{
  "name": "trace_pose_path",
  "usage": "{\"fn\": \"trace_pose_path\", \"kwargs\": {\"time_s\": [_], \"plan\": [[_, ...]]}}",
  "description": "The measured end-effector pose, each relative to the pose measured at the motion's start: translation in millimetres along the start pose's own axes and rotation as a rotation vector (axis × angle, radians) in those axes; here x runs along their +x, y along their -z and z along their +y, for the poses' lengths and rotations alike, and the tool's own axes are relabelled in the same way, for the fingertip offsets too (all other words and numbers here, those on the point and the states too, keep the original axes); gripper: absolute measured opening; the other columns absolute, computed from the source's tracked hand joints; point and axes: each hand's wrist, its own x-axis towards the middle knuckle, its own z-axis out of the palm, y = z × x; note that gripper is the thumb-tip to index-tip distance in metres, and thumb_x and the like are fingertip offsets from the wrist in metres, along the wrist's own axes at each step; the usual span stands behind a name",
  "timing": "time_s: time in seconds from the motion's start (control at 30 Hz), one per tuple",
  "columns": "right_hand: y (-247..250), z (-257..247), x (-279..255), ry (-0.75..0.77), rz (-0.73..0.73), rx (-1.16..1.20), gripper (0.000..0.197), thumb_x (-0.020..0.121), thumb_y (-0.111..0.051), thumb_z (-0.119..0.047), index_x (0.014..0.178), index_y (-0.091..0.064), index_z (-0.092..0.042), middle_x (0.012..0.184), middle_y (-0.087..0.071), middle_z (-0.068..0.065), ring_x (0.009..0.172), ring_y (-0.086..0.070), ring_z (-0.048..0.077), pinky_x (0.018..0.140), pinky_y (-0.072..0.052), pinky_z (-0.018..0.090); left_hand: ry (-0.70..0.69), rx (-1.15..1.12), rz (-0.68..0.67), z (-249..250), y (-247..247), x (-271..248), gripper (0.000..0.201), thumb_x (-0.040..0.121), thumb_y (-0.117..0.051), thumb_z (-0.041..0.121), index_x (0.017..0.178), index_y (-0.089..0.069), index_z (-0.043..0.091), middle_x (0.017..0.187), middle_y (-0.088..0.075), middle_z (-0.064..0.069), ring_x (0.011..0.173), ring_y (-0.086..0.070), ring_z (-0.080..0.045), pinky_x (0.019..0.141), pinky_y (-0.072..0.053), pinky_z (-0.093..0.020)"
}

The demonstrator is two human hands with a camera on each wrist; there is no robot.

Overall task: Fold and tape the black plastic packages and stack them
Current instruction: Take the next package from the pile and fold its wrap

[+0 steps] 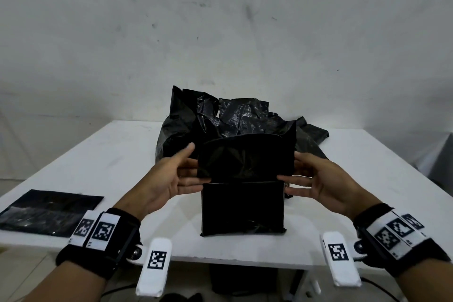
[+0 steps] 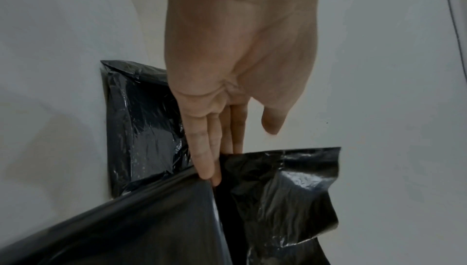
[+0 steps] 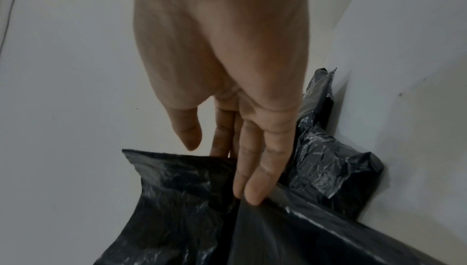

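A black plastic package lies flat on the white table in front of me, and its upper flap stands raised along a fold line. My left hand touches the flap's left edge with straight fingers, thumb spread apart. My right hand mirrors it on the right edge. In the left wrist view the fingertips reach the crease beside the flap, with the thumb free. The right wrist view shows straight fingers at the crease by the flap.
A crumpled pile of black plastic bags sits right behind the package, reaching toward the table's far right. One flat black package lies at the near left corner. A plain wall stands behind the table.
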Motion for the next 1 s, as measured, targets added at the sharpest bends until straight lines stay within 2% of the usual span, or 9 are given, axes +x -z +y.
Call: {"fn": "trace_pose_path", "kwargs": {"time_s": [0.1,0.2,0.3,0.4,0.53,0.6,0.73,0.87,1.0], "plan": [[1,3,4,0.022,-0.008,-0.08,0.025,0.097,-0.059,-0.018,0.111,-0.071,-0.001,0.109,-0.075,0.012,0.096,-0.075,0.024,0.087,-0.056,0.041,-0.058,0.08,0.024,-5,-5,1,0.031,0.092,-0.067,0.029,0.106,-0.073,0.002,0.096,-0.077,-0.015,0.089,-0.077,-0.027,0.077,-0.064,-0.031],[4,5,8,0.043,-0.024,-0.121,0.02,0.077,-0.073,-0.011,0.097,-0.069,-0.006,0.101,-0.074,0.014,0.086,-0.071,0.019,0.079,-0.058,0.034,-0.1,0.113,0.017,-10,-1,2,0.015,0.092,-0.067,0.006,0.105,-0.073,0.001,0.098,-0.077,-0.018,0.084,-0.077,-0.019,0.073,-0.063,-0.027],[9,6,9,0.063,-0.048,-0.096,0.037,0.063,-0.075,-0.001,0.097,-0.065,-0.01,0.103,-0.075,0.011,0.088,-0.07,0.017,0.081,-0.054,0.031,-0.122,0.133,-0.026,-13,4,2,0.03,0.083,-0.071,-0.01,0.11,-0.071,0.003,0.105,-0.078,-0.012,0.088,-0.076,-0.014,0.069,-0.06,-0.022],[14,7,8,0.074,-0.114,-0.077,0.049,0.057,-0.077,0.005,0.101,-0.064,-0.009,0.112,-0.075,0.013,0.093,-0.071,0.017,0.071,-0.058,0.023,-0.145,0.119,-0.032,-15,6,2,0.044,0.077,-0.071,-0.018,0.114,-0.07,0.005,0.109,-0.078,-0.009,0.094,-0.076,-0.016,0.072,-0.061,-0.022],[19,12,8,0.126,-0.154,-0.125,0.06,0.05,-0.085,0.002,0.106,-0.065,-0.007,0.119,-0.071,0.018,0.1,-0.07,0.022,0.075,-0.061,0.027,-0.189,0.144,-0.033,-22,11,3,0.053,0.066,-0.083,-0.014,0.113,-0.071,0.008,0.113,-0.077,-0.006,0.105,-0.072,-0.015,0.08,-0.061,-0.025],[20,17,8,0.196,-0.162,-0.171,0.065,0.045,-0.095,-0.009,0.104,-0.068,-0.008,0.119,-0.071,0.018,0.101,-0.072,0.024,0.078,-0.061,0.03,-0.231,0.192,-0.031,-25,12,3,0.056,0.06,-0.088,-0.01,0.11,-0.073,0.01,0.114,-0.077,-0.003,0.11,-0.07,-0.014,0.082,-0.058,-0.021],[23,24,6,0.295,-0.152,-0.193,0.072,0.033,-0.103,-0.03,0.097,-0.073,-0.014,0.116,-0.073,0.011,0.097,-0.072,0.02,0.077,-0.059,0.026,-0.312,0.233,-0.008,-28,11,2,0.046,0.068,-0.081,-0.015,0.108,-0.074,0.008,0.11,-0.078,-0.002,0.105,-0.072,-0.011,0.082,-0.055,-0.016],[23,24,3,0.267,-0.147,-0.125,0.073,0.033,-0.103,-0.022,0.097,-0.07,-0.01,0.116,-0.072,0.014,0.09,-0.073,0.02,0.07,-0.06,0.027,-0.289,0.195,-0.012,-27,12,-1,0.044,0.071,-0.079,-0.014,0.109,-0.073,0.007,0.108,-0.078,-0.004,0.1,-0.073,-0.014,0.078,-0.058,-0.02],[20,17,-3,0.205,-0.12,-0.114,0.049,0.056,-0.081,0.006,0.102,-0.065,-0.005,0.12,-0.069,0.018,0.087,-0.072,0.021,0.066,-0.06,0.028,-0.262,0.198,0.011,-26,15,-2,0.044,0.069,-0.08,-0.016,0.106,-0.073,0.007,0.102,-0.078,-0.006,0.091,-0.074,-0.013,0.072,-0.06,-0.021]]}}
